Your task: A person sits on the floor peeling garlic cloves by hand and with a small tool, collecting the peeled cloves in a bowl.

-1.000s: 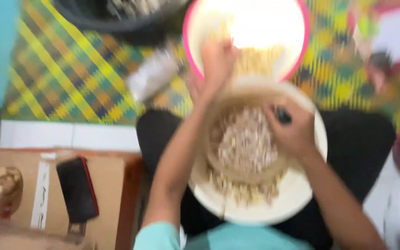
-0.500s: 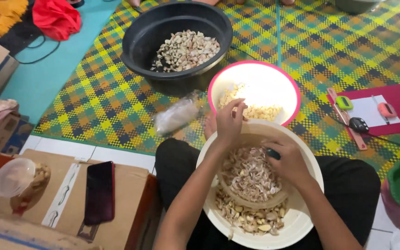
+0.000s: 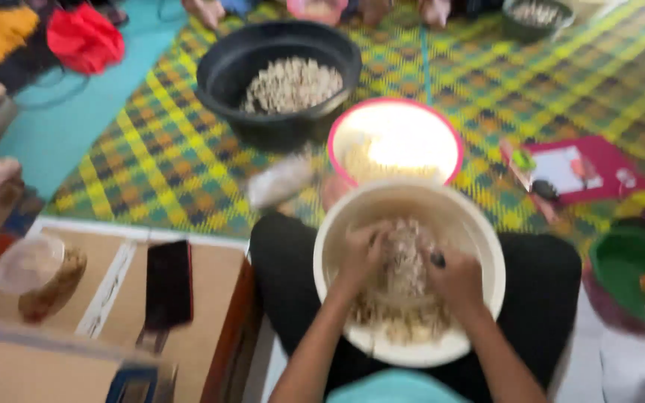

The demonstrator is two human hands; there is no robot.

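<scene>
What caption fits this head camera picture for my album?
Both hands, left hand and right hand, dig into pale pieces in a cream bowl on a lap.

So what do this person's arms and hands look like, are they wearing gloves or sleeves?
No gloves show: the left hand and right hand are bare, and both forearms are uncovered up to the frame edge. No sleeves, watch or rings can be made out, though the picture is blurred. A turquoise garment shows at the bottom.

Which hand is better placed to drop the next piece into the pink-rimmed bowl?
Probably left. The left hand sits nearer the pink-rimmed bowl; the right hand appears to grip a dark tool. Both are inside the cream bowl.
</scene>
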